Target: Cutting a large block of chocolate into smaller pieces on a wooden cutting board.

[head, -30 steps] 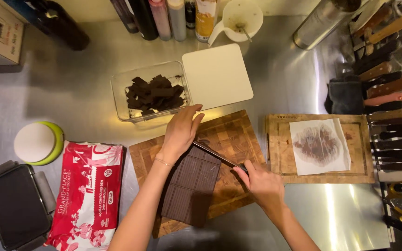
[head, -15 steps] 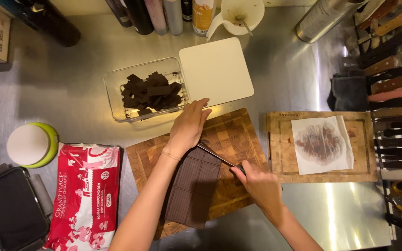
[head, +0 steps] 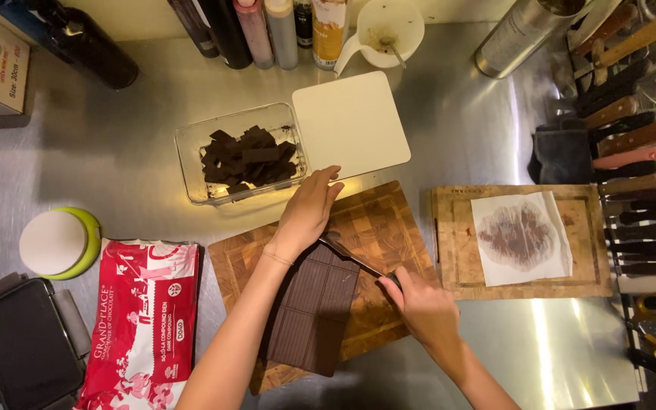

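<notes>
A large dark chocolate slab (head: 309,310) lies on a wooden end-grain cutting board (head: 385,220). My right hand (head: 423,307) grips the handle of a knife (head: 351,256) whose blade crosses the slab's upper end. My left hand (head: 309,209) presses flat, fingers together, on the far end of the blade. Behind the board stands a clear rectangular container (head: 191,163) holding several cut chocolate pieces (head: 248,158), with its white lid (head: 351,125) lying beside it.
A second wooden board (head: 449,250) with a stained white paper (head: 521,237) lies to the right. A red chocolate bag (head: 142,323), a green-rimmed round lid (head: 58,243) and a dark tray (head: 20,345) sit left. Bottles (head: 267,30), a white jug (head: 385,30) and racked knives (head: 632,137) line the edges.
My hands and the knife have stayed on the slab's upper end with hardly any shift. The view has drifted slightly.
</notes>
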